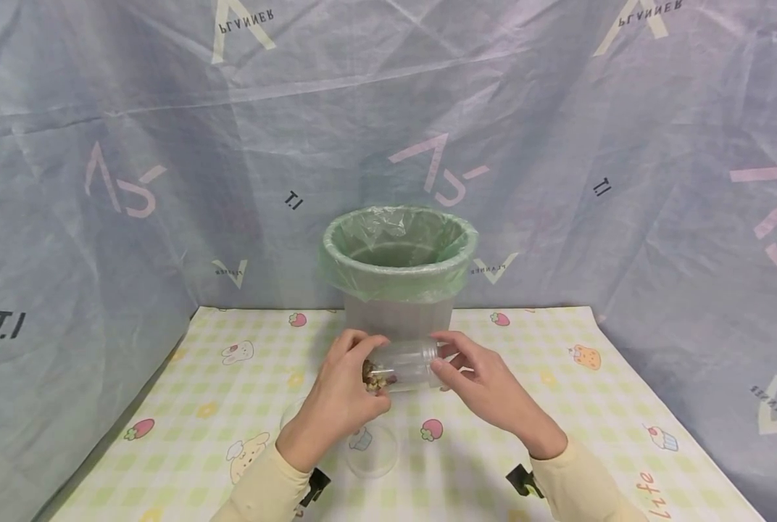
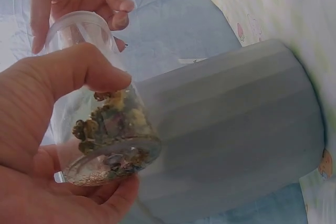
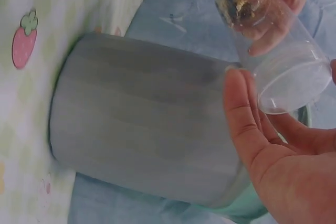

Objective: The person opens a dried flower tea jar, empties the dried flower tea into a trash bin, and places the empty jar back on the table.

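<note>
A clear plastic jar [image 1: 406, 364] lies on its side in the air, in front of the bin. Dried, crumbly bits in brown, yellow and dark purple [image 2: 113, 121] have gathered at its base end. My left hand [image 1: 348, 384] grips that base end, thumb across the wall and fingers behind. At the mouth end, my right hand [image 1: 476, 373] holds the rim between thumb and fingers. The right wrist view shows the round jar mouth [image 3: 294, 85] uncovered, the right fingers [image 3: 242, 114] beside it. A clear round lid [image 1: 372, 451] lies on the tablecloth below the left hand.
A grey bin [image 1: 398, 315] with a green bag [image 1: 456, 279] over its rim stands just beyond the hands. Another clear round piece [image 1: 291, 412] shows partly behind the left wrist. A checked tablecloth [image 1: 597, 428] covers the table; grey-blue fabric [image 1: 232, 167] hangs around it.
</note>
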The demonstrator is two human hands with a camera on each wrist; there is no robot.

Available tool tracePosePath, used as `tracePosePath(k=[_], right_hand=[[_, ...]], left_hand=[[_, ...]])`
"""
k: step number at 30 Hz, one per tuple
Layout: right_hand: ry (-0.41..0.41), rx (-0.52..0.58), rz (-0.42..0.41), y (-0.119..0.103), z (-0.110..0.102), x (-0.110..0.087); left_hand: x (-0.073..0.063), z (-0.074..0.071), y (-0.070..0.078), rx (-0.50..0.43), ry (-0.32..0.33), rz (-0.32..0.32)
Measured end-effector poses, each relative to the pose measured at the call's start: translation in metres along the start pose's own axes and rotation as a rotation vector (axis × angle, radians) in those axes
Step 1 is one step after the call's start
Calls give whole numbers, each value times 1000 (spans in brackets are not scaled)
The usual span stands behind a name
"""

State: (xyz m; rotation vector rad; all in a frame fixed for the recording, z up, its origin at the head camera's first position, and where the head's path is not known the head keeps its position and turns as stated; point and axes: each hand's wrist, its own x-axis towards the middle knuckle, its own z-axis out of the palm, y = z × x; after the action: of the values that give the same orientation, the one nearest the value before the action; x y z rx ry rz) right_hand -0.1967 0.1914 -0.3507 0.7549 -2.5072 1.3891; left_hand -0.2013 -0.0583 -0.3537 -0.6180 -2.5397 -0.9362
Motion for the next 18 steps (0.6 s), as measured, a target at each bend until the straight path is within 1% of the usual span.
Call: tracePosePath(k=[4, 12, 18], right_hand=[[-9, 18, 46, 1, 1, 1], [-30, 44, 119, 2, 2, 1], [-47, 83, 164, 1, 4, 1]], left_hand=[[-1, 0, 0, 22, -6, 26], [-1, 2, -1, 38, -95, 25], [-1, 6, -4, 73, -106, 60]])
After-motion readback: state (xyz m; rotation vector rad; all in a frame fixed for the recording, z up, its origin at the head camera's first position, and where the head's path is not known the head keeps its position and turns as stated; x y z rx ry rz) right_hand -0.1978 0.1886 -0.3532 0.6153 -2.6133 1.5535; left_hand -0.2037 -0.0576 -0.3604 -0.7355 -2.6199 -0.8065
